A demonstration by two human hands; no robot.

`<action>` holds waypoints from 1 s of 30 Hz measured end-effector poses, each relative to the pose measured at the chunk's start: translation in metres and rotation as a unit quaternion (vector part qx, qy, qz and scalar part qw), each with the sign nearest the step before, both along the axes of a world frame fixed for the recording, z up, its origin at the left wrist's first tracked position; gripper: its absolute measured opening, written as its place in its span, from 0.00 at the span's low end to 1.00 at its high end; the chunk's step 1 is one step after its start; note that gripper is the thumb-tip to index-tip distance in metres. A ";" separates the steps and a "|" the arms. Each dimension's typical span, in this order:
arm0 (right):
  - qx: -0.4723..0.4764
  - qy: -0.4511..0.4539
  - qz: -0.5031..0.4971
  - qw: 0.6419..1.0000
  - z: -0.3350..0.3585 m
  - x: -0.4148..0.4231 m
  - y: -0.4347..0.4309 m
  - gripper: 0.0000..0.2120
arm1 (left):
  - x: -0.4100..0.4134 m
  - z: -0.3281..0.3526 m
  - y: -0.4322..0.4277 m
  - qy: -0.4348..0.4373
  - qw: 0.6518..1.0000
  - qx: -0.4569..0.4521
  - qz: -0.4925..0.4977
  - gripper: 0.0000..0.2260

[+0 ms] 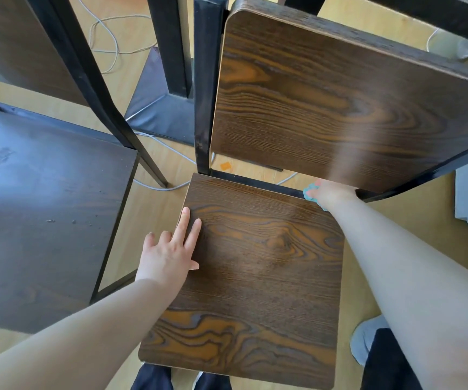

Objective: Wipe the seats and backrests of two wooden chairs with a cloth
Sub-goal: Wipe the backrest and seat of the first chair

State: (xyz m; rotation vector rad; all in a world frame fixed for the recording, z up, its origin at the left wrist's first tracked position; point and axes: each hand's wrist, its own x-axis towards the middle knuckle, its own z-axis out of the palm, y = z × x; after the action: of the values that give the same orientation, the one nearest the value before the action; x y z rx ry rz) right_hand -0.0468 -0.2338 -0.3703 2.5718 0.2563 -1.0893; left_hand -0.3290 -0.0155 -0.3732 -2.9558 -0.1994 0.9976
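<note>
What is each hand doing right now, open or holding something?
Left hand: open, flat on the seat.
Right hand: grips the cloth at the seat's back edge.

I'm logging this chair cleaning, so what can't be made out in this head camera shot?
Head view:
Small teal cloth: mostly covered by the right hand, whose grip is motion-blurred.
Dark wooden chair on the left: cut off by the left frame edge.
Brown wood-grain backrest: its right end runs past the frame edge.

Likely a dining or canteen-style room: light wood floor beneath the wooden chair, a second chair left of it, a table's pedestal base and loose cables behind.
</note>
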 end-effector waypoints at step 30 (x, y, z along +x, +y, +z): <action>0.271 0.134 -0.131 0.944 0.007 -0.048 0.162 0.08 | 0.002 0.000 -0.004 0.014 1.000 -0.006 0.018 0.41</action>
State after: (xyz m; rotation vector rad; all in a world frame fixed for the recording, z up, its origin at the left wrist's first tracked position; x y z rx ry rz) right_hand -0.0951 -0.0716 -0.3634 2.9898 0.3217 -1.6702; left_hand -0.3268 -0.0192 -0.3733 -2.9565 -0.2469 1.0470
